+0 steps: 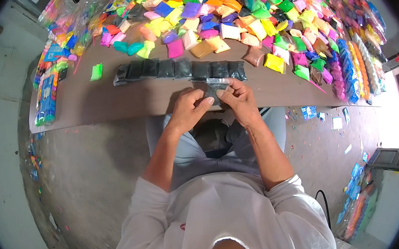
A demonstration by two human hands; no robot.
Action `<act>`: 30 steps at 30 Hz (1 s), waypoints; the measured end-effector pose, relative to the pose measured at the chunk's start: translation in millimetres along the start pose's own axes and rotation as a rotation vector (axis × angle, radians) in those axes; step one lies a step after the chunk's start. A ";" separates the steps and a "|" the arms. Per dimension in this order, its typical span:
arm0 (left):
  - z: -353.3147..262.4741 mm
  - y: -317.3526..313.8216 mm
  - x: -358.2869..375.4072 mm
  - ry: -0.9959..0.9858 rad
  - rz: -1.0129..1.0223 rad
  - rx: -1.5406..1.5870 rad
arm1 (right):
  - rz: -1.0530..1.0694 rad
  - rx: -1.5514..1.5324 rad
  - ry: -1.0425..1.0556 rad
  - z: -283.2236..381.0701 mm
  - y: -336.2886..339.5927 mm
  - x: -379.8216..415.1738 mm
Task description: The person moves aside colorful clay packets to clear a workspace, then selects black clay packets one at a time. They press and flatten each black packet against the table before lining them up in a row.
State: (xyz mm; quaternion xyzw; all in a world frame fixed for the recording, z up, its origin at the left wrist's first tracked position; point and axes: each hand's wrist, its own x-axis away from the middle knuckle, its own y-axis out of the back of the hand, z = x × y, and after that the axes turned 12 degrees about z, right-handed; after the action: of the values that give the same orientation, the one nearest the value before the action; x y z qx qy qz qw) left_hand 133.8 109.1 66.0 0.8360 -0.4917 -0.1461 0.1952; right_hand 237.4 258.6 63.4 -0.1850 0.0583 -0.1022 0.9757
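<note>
Near the table's front edge, my left hand (190, 108) and my right hand (239, 99) hold one small black packet (215, 89) between them, thumbs on its face and fingers closed round its sides. The packet has a clear, shiny top edge. Just beyond it, a row of black packets (166, 69) lies side by side across the table, its right end close to my right fingers. A lone green packet (96, 72) lies left of the row.
Many coloured packets (208, 21) are heaped over the back of the brown table (124, 101). Long bagged strips (349, 70) lie at the right edge. A labelled pack (47, 97) lies at the left edge. Bundles (358, 205) rest on the floor at right.
</note>
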 end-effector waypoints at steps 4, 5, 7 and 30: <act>3.9 1.3 0.1 -0.030 0.049 -0.107 | 0.062 0.244 0.025 -2.6 2.0 2.1; 4.0 -0.6 1.5 -0.088 0.032 -0.228 | 0.057 0.246 0.025 0.0 4.5 5.0; 0.8 -4.8 2.7 -0.150 0.018 -0.344 | 0.053 0.524 -0.027 11.5 6.3 14.1; 0.1 -19.9 -3.8 -0.074 -0.175 -0.225 | -0.136 1.574 0.298 41.3 93.4 19.2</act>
State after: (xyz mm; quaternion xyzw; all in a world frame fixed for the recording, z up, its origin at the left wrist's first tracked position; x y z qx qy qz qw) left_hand 147.2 121.2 56.7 0.8425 -0.4040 -0.2476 0.2561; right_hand 278.9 353.8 65.3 0.5694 0.0873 -0.1961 0.7936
